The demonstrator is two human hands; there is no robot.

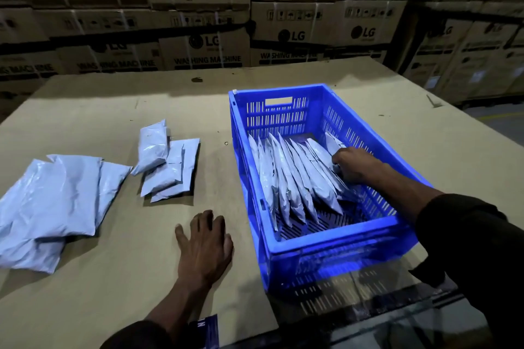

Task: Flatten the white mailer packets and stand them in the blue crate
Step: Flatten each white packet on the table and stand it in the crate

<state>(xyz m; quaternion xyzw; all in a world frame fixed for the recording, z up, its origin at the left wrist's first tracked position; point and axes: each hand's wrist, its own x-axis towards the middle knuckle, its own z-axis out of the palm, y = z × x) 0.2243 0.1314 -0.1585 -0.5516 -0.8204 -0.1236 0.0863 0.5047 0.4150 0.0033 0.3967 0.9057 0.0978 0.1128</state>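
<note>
- Standing on edge in the blue crate (320, 246): a row of white mailer packets (295, 181), leaning toward the crate's left wall, packed face to face and filling the middle of the crate floor; slatted floor bare at the near end.
- Right hand (354, 164): reached into the crate from the right, fingers curled down over the rightmost packets of the row; the grip was closed on their top edges, fingertips hidden among the packets. Dark sleeve (467, 241) crossed the crate's right rim.
- Left hand (205, 246): palm down on the desk (113, 278) just left of the crate's near corner, fingers straight and spread, the grip slack and holding nothing.
- Small pile of packets (167, 164): on the desk left of the crate, apart from it, three or so overlapping, lying flat.
- Large pile of packets (54, 207): at the desk's left edge, bigger bags, crumpled and overlapping, touching the small pile at one corner.
- Desk surface: brown cardboard sheeting.
- Dark blue tag (207, 331): at the desk's near edge beside the left forearm.
- Stacked cartons (204, 45): behind the desk, printed LG and WASHING MACHINE.
</note>
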